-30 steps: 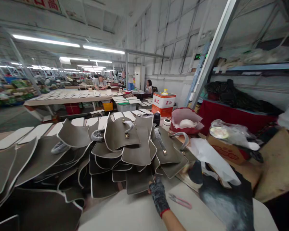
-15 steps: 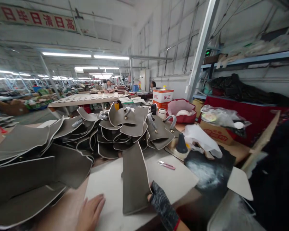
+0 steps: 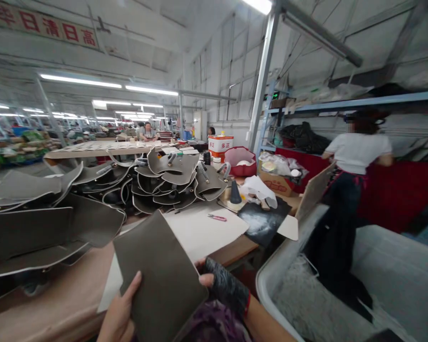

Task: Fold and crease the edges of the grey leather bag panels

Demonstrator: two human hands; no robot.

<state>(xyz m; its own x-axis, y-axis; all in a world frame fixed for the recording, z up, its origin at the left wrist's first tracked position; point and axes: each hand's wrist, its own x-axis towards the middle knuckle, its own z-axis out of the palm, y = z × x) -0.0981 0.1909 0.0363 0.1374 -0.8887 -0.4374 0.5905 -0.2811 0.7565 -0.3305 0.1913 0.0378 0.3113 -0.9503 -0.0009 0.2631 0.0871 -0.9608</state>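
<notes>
A flat grey-brown leather panel with pale edges is held up in front of me, tilted above the table's near edge. My left hand grips its left side, thumb lying on the front face and the other fingers hidden behind. On the opposite edge my right hand, in a dark fingerless glove, pinches the panel with the thumb in front. Beyond it a white sheet lies on the table, with pink-handled thread snips on top.
Stacked grey-brown bag pieces with handles fill the table's left and back. A dark cone and a powdery black sheet lie to the right. Below right stands a large pale bin; a person is behind it.
The panel has come off the white sheet toward me and turned. My left hand has moved from the sheet onto the panel. The view has swung right, bringing a person and the bin into sight.
</notes>
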